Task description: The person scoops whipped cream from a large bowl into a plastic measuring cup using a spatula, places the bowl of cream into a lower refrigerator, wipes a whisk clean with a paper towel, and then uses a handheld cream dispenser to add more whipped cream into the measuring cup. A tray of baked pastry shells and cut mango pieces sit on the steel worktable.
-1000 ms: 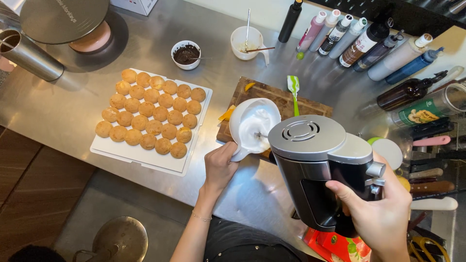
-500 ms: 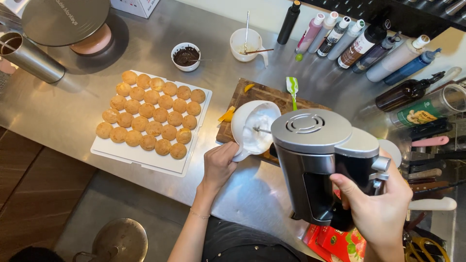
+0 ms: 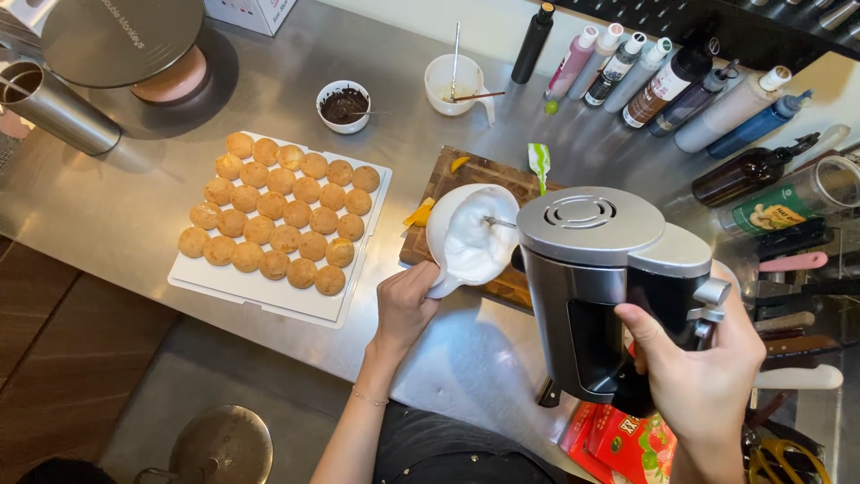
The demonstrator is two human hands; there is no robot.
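My left hand (image 3: pixel 405 303) grips the handle of a white jug (image 3: pixel 469 235) full of white whipped cream, tilted over a wooden cutting board (image 3: pixel 457 184). My right hand (image 3: pixel 699 372) holds a silver and black hand mixer (image 3: pixel 600 278) by its handle. The mixer's beater shaft reaches into the cream in the jug. To the left lies a white tray (image 3: pixel 269 291) covered with several round golden pastry puffs (image 3: pixel 278 211).
A small bowl of chocolate (image 3: pixel 343 105) and a white cup with utensils (image 3: pixel 454 83) stand behind the board. Squeeze bottles (image 3: pixel 663 81) line the back right. A steel jug (image 3: pixel 54 108) and a covered turntable (image 3: pixel 125 40) sit at the far left. A red packet (image 3: pixel 627 439) lies below the mixer.
The mixer has moved slightly toward the jug and its beater now sits in the cream. My left hand keeps the jug tilted in about the same place.
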